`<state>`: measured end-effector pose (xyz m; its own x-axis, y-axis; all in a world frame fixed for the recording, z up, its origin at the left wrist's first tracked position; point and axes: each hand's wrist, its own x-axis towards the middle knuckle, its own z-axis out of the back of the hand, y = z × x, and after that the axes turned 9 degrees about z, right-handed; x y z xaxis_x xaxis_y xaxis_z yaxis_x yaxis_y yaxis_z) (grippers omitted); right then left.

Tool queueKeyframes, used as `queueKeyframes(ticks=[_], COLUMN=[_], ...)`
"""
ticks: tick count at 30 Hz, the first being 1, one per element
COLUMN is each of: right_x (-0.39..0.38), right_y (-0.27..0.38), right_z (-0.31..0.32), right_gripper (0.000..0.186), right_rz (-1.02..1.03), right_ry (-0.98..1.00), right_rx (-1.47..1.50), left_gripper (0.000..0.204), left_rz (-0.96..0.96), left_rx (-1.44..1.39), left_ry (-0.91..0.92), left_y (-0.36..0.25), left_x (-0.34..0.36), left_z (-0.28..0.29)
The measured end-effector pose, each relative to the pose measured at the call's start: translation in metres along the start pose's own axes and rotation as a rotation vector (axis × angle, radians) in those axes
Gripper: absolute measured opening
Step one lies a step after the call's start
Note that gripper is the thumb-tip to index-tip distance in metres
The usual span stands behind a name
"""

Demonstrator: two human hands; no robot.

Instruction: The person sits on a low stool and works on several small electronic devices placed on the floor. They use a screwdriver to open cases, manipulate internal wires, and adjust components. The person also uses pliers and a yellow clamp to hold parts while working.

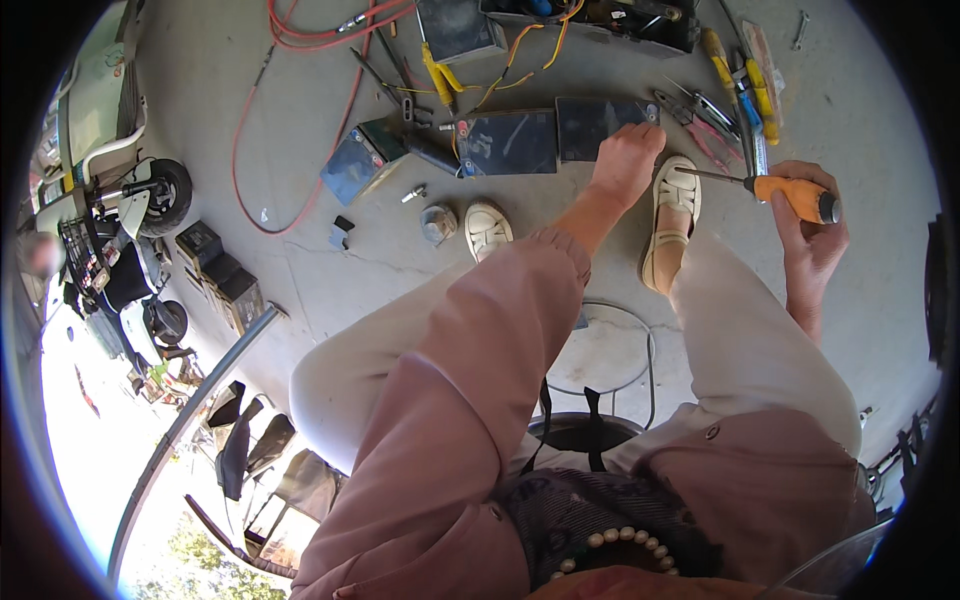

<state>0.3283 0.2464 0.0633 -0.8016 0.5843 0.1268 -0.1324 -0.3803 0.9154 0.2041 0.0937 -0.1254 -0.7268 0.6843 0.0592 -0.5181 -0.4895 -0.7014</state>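
My right hand [812, 235] grips a screwdriver [792, 196] by its orange, black-ended handle. Its thin metal shaft points left, with the tip over my shoe on the right. My left hand [628, 165] reaches forward to the near right corner of a dark block-shaped battery [592, 125]. Its fingers are closed close to that corner; whatever they pinch is too small or hidden to make out. Left of it, end to end, lies a second dark battery [510, 143] with a red mark at its left end. A bluish battery [352, 172] sits tilted further left.
Pliers with red handles [712, 145] and several yellow- and blue-handled tools lie at the right. A red hose [236, 150] loops at the left. A small round tin [438, 224] stands by my left shoe. An open toolbox [640, 35] is at the far side, a scooter [130, 240] at far left.
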Motion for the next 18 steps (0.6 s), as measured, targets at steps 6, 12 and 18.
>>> queueKeyframes(ticks=[6, 12, 18], right_x=[-0.0067, -0.0048, -0.0051], right_y=[-0.0045, -0.0023, -0.0054], right_z=[0.0066, 0.0024, 0.0001], right_gripper=[0.023, 0.025, 0.026], right_rz=[0.045, 0.067, 0.152], right_ry=[0.102, 0.144, 0.176], right_rx=[0.096, 0.051, -0.017], left_gripper=[0.020, 0.034, 0.036], left_rz=[0.034, 0.082, 0.063], left_rx=[-0.103, -0.180, -0.201], left_ry=[-0.012, 0.075, 0.075], left_y=[-0.0005, 0.0090, 0.0070], left_x=[-0.0035, -0.0030, -0.0012], left_z=[-0.0073, -0.0018, -0.0028])
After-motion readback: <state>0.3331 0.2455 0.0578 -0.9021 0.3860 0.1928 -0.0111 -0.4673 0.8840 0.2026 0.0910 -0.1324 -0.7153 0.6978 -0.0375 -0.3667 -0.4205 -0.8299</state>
